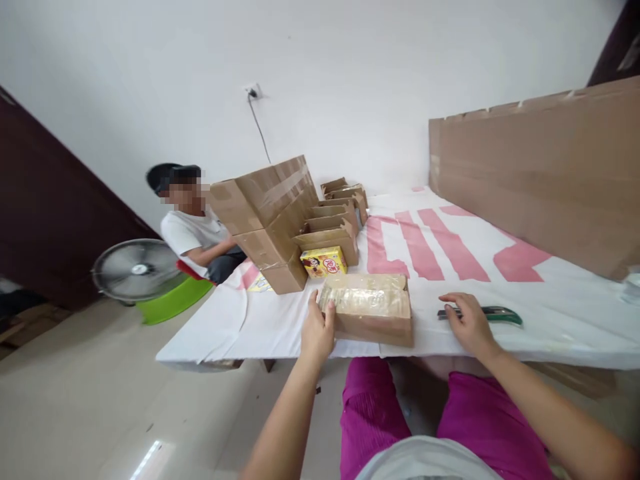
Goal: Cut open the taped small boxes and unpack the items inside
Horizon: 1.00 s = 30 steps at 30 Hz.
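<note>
The left hand (319,330) holds the left end of a small, oblong brown cardboard box (370,310) with shiny clear tape across its top; its fingers are around that end, thumb at the near edge. The box lies flat near the front edge of a surface covered in white cloth with red print (220,340).

To its right, the right hand (473,327) is over the left end of a slim green and dark cutter (507,316), its fingers slightly bent; I cannot tell whether they grip it.

Just behind the box stands 1 yellow printed carton (324,261), beside a stack of brown cardboard boxes (273,207). Open-topped brown boxes (333,230) line up behind the carton. At the far left, 1 person in a white shirt and black cap (190,233) sits near a round metal fan (133,270).
</note>
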Tool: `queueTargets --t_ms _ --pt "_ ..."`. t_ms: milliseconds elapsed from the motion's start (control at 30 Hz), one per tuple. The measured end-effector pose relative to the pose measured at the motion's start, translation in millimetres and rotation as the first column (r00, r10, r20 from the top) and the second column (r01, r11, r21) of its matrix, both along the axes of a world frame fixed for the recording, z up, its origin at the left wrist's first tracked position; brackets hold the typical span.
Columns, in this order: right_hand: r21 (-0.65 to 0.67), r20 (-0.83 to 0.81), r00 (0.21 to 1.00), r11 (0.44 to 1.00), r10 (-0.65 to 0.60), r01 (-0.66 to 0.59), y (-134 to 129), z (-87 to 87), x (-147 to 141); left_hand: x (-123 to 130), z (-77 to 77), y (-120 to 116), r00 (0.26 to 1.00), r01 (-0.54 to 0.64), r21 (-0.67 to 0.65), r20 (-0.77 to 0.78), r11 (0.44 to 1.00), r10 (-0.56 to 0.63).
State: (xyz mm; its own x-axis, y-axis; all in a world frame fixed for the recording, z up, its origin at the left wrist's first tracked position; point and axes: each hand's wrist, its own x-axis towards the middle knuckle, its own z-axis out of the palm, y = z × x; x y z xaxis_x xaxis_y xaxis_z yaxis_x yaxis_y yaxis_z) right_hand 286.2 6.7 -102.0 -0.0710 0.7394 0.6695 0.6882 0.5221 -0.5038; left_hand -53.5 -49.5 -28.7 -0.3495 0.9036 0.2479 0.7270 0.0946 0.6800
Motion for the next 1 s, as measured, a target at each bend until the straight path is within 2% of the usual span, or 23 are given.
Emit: queueTargets --t_ms 67,200,300,367,467,567,633,700,767,833,933,1000 --pt "-0.083 0.149 0.987 0.994 -0.058 0.071 4 -7.2 29 18 -3.0 -7 0.994 0.101 0.053 -0.035 0.993 -0.099" --pt "-0.209 0.380 0.925 0.971 -0.030 0.117 3 -23.4 75 32 -8.5 -9 0.959 0.275 0.141 -0.115 0.951 -0.260" --pt "-0.222 0.378 0.925 0.966 -0.041 0.134 0 -30.4 93 31 -10.5 -6 0.923 0.359 0.111 -0.191 0.927 -0.334" --pt "-0.218 0.323 0.945 0.968 -0.048 0.124 1 -27.3 94 29 -11.7 -6 0.907 0.393 0.108 -0.207 0.913 -0.366" --pt "-0.102 0.201 0.974 0.987 -0.101 0.123 3 -1.3 79 29 -15.0 -6 0.908 0.403 0.135 -0.186 0.905 -0.376" --pt "0.082 0.131 0.986 0.992 -0.107 0.097 4 49.2 45 31 -19.3 -6 0.912 0.401 0.163 -0.163 0.901 -0.376" --pt "0.154 0.171 0.984 0.988 -0.054 0.028 4 86.2 16 32 -21.3 -6 0.916 0.396 0.190 -0.149 0.898 -0.373" --pt "0.157 0.307 0.950 0.982 0.055 -0.108 5 116.8 -15 34 -22.2 -7 0.919 0.391 0.203 -0.135 0.898 -0.370" --pt "0.131 0.479 0.863 0.959 0.161 -0.251 7 137.4 -47 35 -22.2 -7 0.920 0.390 0.205 -0.125 0.898 -0.371" --pt "0.082 0.637 0.739 0.934 0.219 -0.348 11 149.0 -75 35 -21.7 -8 0.918 0.395 0.205 -0.121 0.895 -0.377" --pt "0.008 0.794 0.558 0.914 0.242 -0.406 17 157.4 -108 35 -20.9 -9 0.918 0.396 0.190 -0.118 0.899 -0.379" --pt "-0.031 0.845 0.473 0.906 0.249 -0.421 19 160.5 -121 34 -20.5 -10 0.921 0.389 0.174 -0.112 0.905 -0.374"
